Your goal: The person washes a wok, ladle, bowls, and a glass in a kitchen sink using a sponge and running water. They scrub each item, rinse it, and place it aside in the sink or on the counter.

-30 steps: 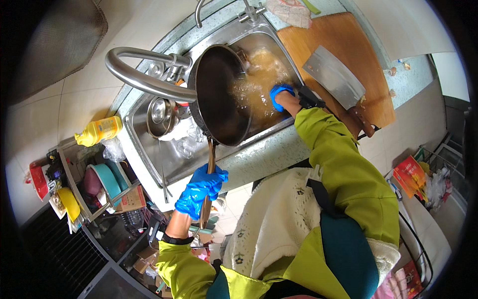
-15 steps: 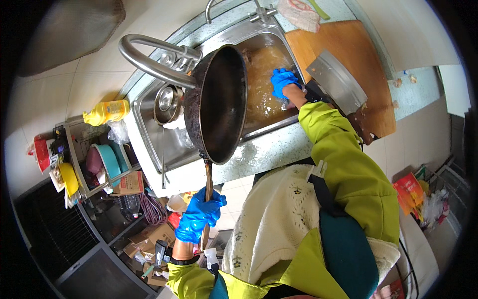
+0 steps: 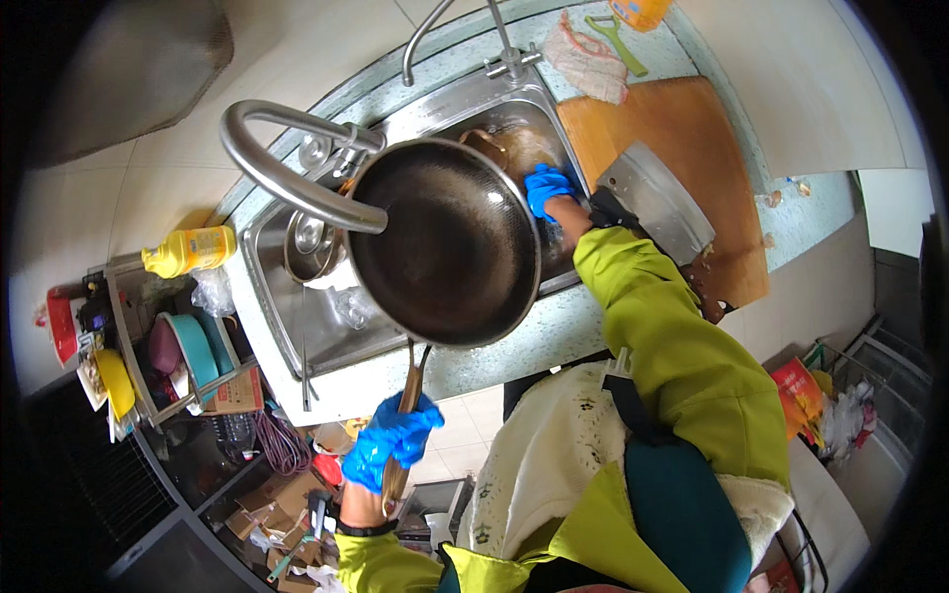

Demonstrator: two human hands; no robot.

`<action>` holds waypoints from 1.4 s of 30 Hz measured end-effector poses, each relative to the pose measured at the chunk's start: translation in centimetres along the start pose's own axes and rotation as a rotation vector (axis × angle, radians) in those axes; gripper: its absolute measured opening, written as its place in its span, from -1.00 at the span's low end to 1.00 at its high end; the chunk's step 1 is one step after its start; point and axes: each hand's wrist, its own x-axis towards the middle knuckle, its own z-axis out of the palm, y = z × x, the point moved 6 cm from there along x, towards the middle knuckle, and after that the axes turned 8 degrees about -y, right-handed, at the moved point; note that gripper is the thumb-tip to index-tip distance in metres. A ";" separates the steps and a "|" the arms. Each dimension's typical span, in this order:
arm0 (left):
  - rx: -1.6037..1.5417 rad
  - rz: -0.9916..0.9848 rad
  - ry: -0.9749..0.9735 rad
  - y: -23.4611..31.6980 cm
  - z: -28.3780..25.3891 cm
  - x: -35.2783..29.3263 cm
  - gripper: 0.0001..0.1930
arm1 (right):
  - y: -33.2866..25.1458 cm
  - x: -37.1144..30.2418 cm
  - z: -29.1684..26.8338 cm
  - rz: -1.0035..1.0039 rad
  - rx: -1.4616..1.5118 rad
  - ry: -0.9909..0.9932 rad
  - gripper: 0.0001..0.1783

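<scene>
Nearest to me are the yellow-green sleeves of the jacket and, between them, a white knitted cloth with small floral motifs. Ahead of the left sleeve I see the left hand, blue-gloved, its fingers wrapped closely around the wooden handle of a wok. The wok, dark and round, lies beyond the left hand and to the left of the right hand; its inner face is turned up toward my camera, and it covers the middle of a steel double sink. The right hand, likewise gloved in blue, is just beside the wok's far right rim, over the right basin. Its fingers appear curled; I cannot tell whether they hold anything. Murky water shows just beyond it.

Left of the wok, a thick curved faucet places its spout in front of the pan; contact cannot be judged. Beneath, in the left basin, are a steel bowl and clear plastic. To the right hand's right, a broad cleaver lies on a wooden cutting board. Farther beyond that hand I note a pinkish cloth and a green peeler; well left of both hands, a yellow bottle.
</scene>
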 end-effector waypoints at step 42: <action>-0.465 0.055 0.274 -31.5 -13.2 -7.5 -0.85 | 0.9 11.5 -3.6 0.266 1.992 0.320 -0.67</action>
